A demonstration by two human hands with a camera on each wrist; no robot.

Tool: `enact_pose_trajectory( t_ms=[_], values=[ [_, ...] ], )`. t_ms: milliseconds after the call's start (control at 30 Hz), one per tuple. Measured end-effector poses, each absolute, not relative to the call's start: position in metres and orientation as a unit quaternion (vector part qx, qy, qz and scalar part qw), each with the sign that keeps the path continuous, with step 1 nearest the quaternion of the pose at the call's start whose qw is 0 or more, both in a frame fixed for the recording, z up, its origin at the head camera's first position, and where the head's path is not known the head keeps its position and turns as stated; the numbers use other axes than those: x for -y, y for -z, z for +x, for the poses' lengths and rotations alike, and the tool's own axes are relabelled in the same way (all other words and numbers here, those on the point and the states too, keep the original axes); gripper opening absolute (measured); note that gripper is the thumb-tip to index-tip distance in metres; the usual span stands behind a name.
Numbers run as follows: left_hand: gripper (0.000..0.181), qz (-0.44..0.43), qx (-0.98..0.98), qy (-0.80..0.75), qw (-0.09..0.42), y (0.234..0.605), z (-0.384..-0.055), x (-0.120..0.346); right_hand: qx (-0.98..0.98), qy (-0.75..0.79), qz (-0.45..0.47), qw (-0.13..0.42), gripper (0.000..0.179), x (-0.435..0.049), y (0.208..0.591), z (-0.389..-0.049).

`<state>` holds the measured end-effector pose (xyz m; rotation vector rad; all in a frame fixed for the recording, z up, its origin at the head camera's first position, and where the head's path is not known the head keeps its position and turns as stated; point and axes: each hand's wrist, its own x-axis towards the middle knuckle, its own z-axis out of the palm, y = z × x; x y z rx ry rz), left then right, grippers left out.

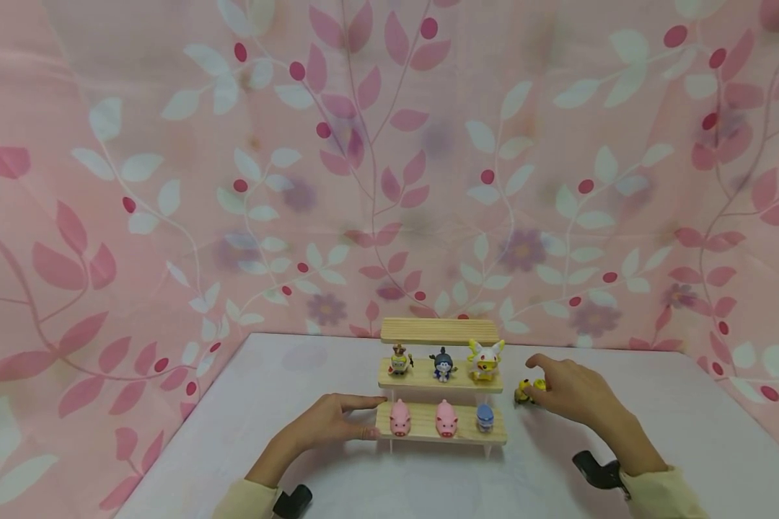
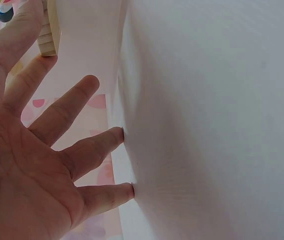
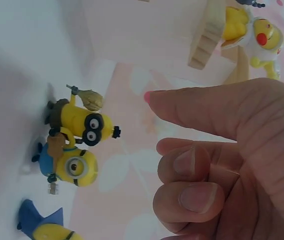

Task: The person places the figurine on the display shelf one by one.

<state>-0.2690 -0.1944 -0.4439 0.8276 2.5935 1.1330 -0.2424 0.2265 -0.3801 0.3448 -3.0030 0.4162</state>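
A tiered wooden display stand [image 1: 438, 331] stands on the table. My left hand [image 1: 334, 422] touches the left end of its lowest shelf with thumb and index finger; in the left wrist view the other fingers [image 2: 57, 115] are spread, two meeting the white surface. To the right of the stand, my right hand [image 1: 568, 389] hovers beside small minion figures [image 1: 524, 391]. Its fingers [image 3: 189, 200] are loosely bent with nothing between them. The right wrist view shows a one-eyed minion [image 3: 74, 167], a two-eyed minion [image 3: 79, 119] and a partly cut-off blue-and-yellow figure [image 3: 42, 220].
Two pink pigs [image 1: 446, 418] and a blue-capped figure [image 1: 485, 418] occupy the lowest shelf. On the middle shelf are a crowned figure [image 1: 399, 360], a dark-hooded figure [image 1: 442, 365] and a white-and-yellow figure [image 1: 485, 360]. Floral cloth [image 1: 428, 180] hangs behind the white table [image 1: 441, 483].
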Motion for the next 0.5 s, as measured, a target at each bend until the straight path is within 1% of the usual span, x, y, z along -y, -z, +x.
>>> enact_pose_trajectory(
  t_ms=[500],
  values=[
    [0.058, 0.279, -0.878, -0.378, 0.091, 0.444, -0.268, 0.194, 0.984, -0.136, 0.117, 0.021, 0.041, -0.228, 0.393, -0.26]
  ],
)
